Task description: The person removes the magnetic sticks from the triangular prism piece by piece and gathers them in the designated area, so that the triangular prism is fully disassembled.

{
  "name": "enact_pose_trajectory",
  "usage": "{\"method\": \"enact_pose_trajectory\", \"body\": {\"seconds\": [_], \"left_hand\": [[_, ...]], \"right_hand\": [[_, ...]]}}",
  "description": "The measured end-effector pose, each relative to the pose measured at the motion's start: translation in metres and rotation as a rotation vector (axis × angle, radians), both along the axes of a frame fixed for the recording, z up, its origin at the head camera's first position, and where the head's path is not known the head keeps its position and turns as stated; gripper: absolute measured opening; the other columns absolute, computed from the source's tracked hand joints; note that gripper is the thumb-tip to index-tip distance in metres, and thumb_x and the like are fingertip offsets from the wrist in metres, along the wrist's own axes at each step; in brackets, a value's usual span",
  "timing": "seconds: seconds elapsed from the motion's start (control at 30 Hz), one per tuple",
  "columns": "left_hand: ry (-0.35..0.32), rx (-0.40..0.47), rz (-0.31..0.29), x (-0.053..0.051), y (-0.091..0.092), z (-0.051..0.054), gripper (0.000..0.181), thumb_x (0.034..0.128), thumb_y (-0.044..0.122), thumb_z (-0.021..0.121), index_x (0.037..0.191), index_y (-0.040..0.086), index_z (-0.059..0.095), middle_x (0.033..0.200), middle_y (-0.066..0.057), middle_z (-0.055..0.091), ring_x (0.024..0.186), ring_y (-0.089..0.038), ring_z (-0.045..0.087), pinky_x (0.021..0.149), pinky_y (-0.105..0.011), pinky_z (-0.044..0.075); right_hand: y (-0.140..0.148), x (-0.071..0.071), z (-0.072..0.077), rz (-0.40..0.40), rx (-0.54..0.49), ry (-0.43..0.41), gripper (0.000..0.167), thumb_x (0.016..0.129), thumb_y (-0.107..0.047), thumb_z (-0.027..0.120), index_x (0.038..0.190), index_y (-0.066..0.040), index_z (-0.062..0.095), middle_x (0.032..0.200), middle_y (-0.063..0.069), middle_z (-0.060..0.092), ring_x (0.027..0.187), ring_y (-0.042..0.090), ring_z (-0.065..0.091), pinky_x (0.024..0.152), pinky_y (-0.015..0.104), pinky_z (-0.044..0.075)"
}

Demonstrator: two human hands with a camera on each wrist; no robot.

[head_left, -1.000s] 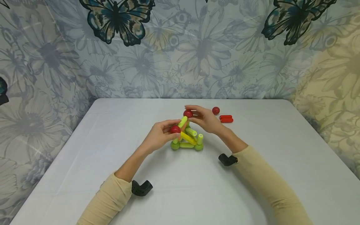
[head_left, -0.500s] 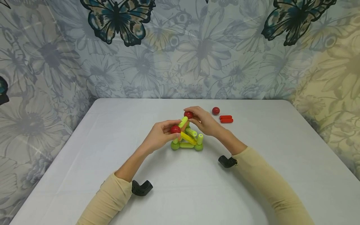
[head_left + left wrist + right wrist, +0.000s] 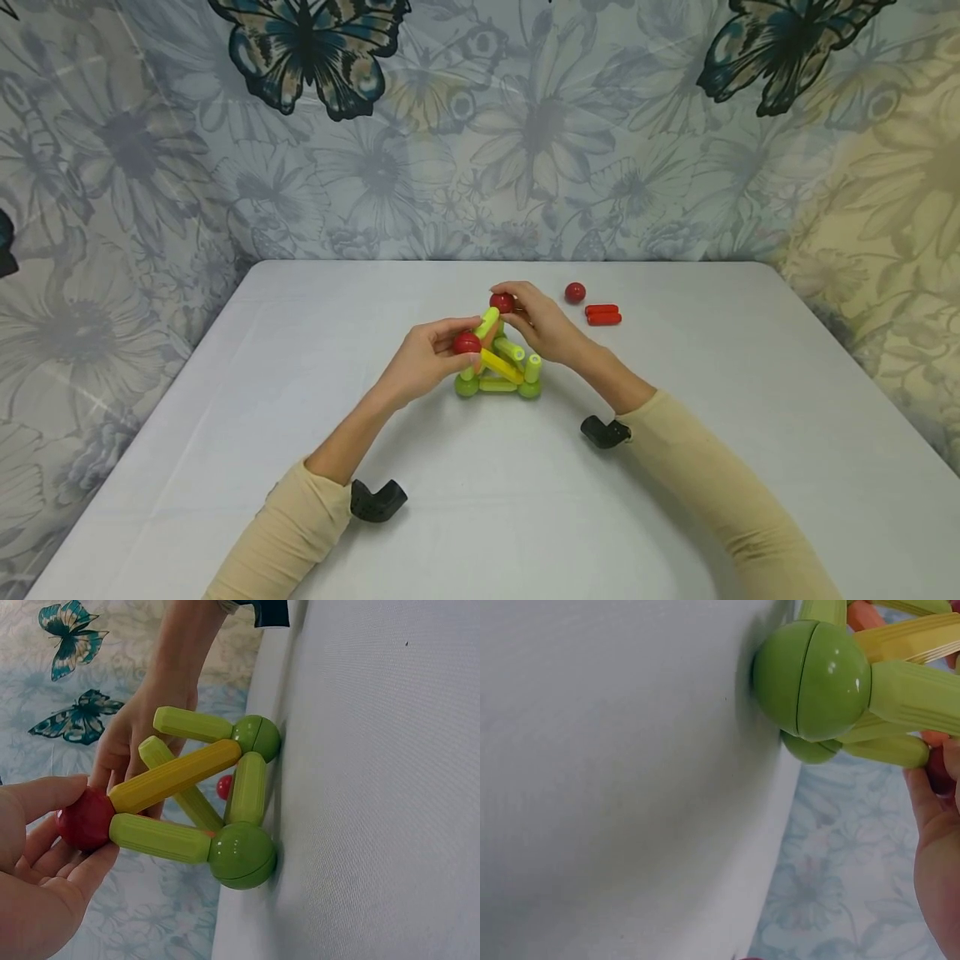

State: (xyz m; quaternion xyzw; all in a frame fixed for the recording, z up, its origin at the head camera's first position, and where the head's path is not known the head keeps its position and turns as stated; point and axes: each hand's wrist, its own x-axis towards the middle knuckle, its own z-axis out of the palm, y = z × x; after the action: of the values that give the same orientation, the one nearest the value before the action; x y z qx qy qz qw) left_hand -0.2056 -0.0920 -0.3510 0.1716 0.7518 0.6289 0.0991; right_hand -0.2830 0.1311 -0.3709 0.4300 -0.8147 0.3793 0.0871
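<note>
A frame of magnetic sticks and balls stands mid-table. My left hand [image 3: 427, 362] pinches a red ball [image 3: 86, 817] at its near left upper corner, between thumb and fingers. A yellow stick [image 3: 176, 776] and a lime stick [image 3: 161, 838] meet that ball. At the far corner my right hand [image 3: 551, 329] grips a second red ball [image 3: 502, 302], on top of an upright lime stick. Green balls [image 3: 814, 679] form the base, joined by lime sticks [image 3: 497, 385]. At the near right corner a lime stick [image 3: 533, 367] stands with its top end free. Orange sticks are partly hidden.
Behind my right hand lie a loose red ball [image 3: 575, 292] and two red sticks [image 3: 603, 314], side by side. The white table [image 3: 480, 500] reaches back to a wall with flower prints and butterflies [image 3: 307, 50].
My right hand's fingers have curled a little more over the far red ball, and its wrist has shifted slightly. My left hand keeps its grip in the same place.
</note>
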Motion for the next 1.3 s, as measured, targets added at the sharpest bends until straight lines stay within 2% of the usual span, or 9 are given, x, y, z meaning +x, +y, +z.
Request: {"method": "enact_pose_trajectory", "body": {"seconds": [0.23,0.47,0.57,0.73,0.83,0.93,1.1,1.23,1.3], "left_hand": [[0.005,0.003,-0.001,0.000,0.000,0.000,0.050,0.0867,0.000,0.068,0.134,0.002,0.053,0.135,-0.013,0.052,0.116,-0.024,0.056,0.090,-0.029,0.049],[0.000,0.002,-0.004,-0.001,0.001,-0.001,0.049,0.0866,0.000,0.068,0.134,0.003,0.054,0.134,-0.012,0.053,0.116,-0.023,0.057,0.089,-0.028,0.049],[-0.003,-0.006,0.002,-0.001,0.001,-0.001,0.049,0.0867,0.000,0.068,0.133,0.004,0.055,0.134,-0.011,0.054,0.115,-0.022,0.057,0.088,-0.028,0.050],[-0.014,-0.013,0.011,-0.002,0.001,-0.001,0.048,0.0867,0.000,0.068,0.133,0.005,0.055,0.133,-0.011,0.054,0.114,-0.021,0.058,0.088,-0.028,0.050],[-0.019,-0.010,0.016,-0.001,0.001,-0.001,0.049,0.0863,0.000,0.069,0.133,0.005,0.056,0.133,-0.011,0.054,0.114,-0.021,0.058,0.088,-0.028,0.050],[-0.019,-0.003,0.014,-0.001,0.001,-0.001,0.049,0.0860,-0.001,0.069,0.133,0.005,0.056,0.134,-0.011,0.054,0.114,-0.022,0.057,0.088,-0.028,0.050],[-0.018,0.002,0.009,-0.001,0.001,-0.002,0.050,0.0856,-0.001,0.069,0.133,0.005,0.055,0.134,-0.011,0.053,0.115,-0.022,0.057,0.088,-0.028,0.050],[-0.018,0.002,0.010,-0.001,0.001,-0.001,0.051,0.0853,-0.001,0.069,0.133,0.005,0.055,0.135,-0.011,0.052,0.116,-0.022,0.056,0.089,-0.028,0.049],[-0.019,0.002,0.010,0.000,0.001,-0.001,0.051,0.0852,-0.001,0.069,0.133,0.005,0.055,0.136,-0.011,0.052,0.117,-0.023,0.056,0.089,-0.028,0.049]], "right_hand": [[-0.001,0.001,-0.002,-0.042,-0.047,-0.015,0.040,0.094,0.003,0.054,0.131,0.005,0.041,0.123,0.021,0.049,0.104,0.030,0.057,0.087,0.036,0.052],[0.003,-0.005,-0.005,-0.130,-0.217,-0.117,0.045,0.090,0.006,0.059,0.132,0.007,0.043,0.123,0.024,0.050,0.097,0.034,0.063,0.085,0.034,0.053],[0.007,-0.007,-0.005,-0.159,-0.289,-0.205,0.043,0.088,0.007,0.062,0.129,0.007,0.049,0.121,0.025,0.052,0.097,0.038,0.063,0.083,0.030,0.053],[0.016,-0.011,-0.001,-0.233,-0.406,-0.465,0.044,0.091,-0.006,0.064,0.132,0.002,0.051,0.123,0.021,0.053,0.104,0.040,0.059,0.087,0.032,0.051],[0.022,-0.013,0.001,-0.299,-0.417,-0.594,0.053,0.092,-0.020,0.065,0.139,-0.005,0.047,0.128,0.015,0.052,0.110,0.032,0.059,0.094,0.034,0.047],[0.028,-0.014,0.003,-0.326,-0.454,-0.702,0.056,0.092,-0.022,0.065,0.142,-0.009,0.044,0.132,0.013,0.050,0.112,0.025,0.058,0.100,0.038,0.042],[0.038,-0.019,0.006,-0.346,-0.541,-0.815,0.056,0.092,-0.020,0.065,0.141,-0.002,0.044,0.132,0.016,0.049,0.118,0.028,0.053,0.103,0.040,0.038],[0.049,-0.023,0.004,-0.386,-0.545,-0.836,0.060,0.091,-0.025,0.066,0.141,0.000,0.043,0.132,0.016,0.050,0.123,0.030,0.049,0.100,0.034,0.040],[0.055,-0.024,0.005,-0.413,-0.547,-0.855,0.063,0.090,-0.027,0.066,0.143,-0.004,0.041,0.130,0.014,0.051,0.118,0.024,0.053,0.093,0.023,0.046]]}}
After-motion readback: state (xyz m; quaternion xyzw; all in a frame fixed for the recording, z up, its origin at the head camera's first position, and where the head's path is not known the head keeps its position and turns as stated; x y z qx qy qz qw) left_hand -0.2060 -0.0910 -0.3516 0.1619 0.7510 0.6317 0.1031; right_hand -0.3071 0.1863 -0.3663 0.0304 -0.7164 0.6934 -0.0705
